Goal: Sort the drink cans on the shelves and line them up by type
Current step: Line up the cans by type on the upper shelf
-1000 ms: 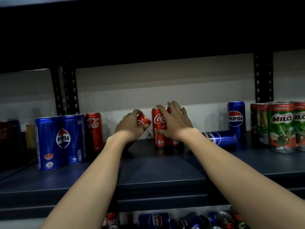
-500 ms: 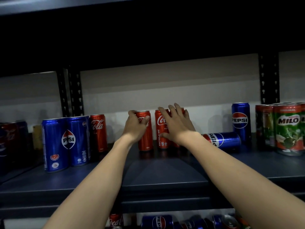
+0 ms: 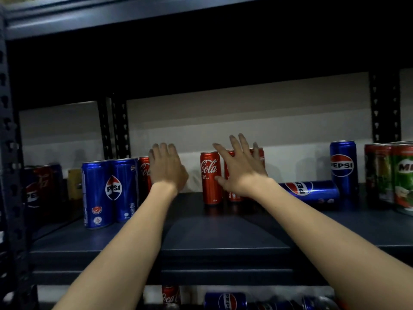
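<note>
Both hands are hanging open w/ nothing held: left hand in front of a Coke can, right hand brushing the Coke cluster; a careless sweep is risking toppling them onto the lying Pepsi just right

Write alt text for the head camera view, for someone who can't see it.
Two open hands reach onto a dark shelf: the left hand near a lone Coca-Cola can, the right hand against a cluster of upright Coca-Cola cans. Pepsi cans stand left; one fallen Pepsi can lies right.
</note>
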